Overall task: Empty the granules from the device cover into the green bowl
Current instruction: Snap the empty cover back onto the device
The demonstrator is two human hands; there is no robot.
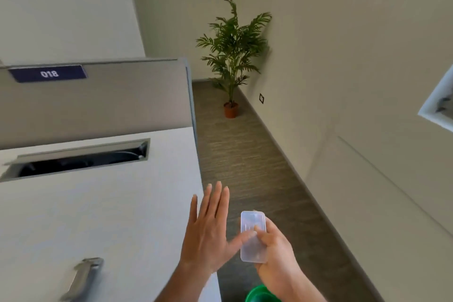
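— What are my hands doing now?
— Your left hand is staying flat, fingers spread, its thumb touching the cover. Your right hand is pinching the cover above the green bowl.
— How will it handle?
— It is looking light, stiff, maybe slippery; be gripping its long edges.

A translucent, frosted plastic device cover with a smooth, faintly glossy face is seen. The white desk is finished matt and smooth, with a brushed metal handle and a metal-framed cable slot. A glossy green plastic bowl is glimpsed. The floor is covered in rough, grey woven carpet.
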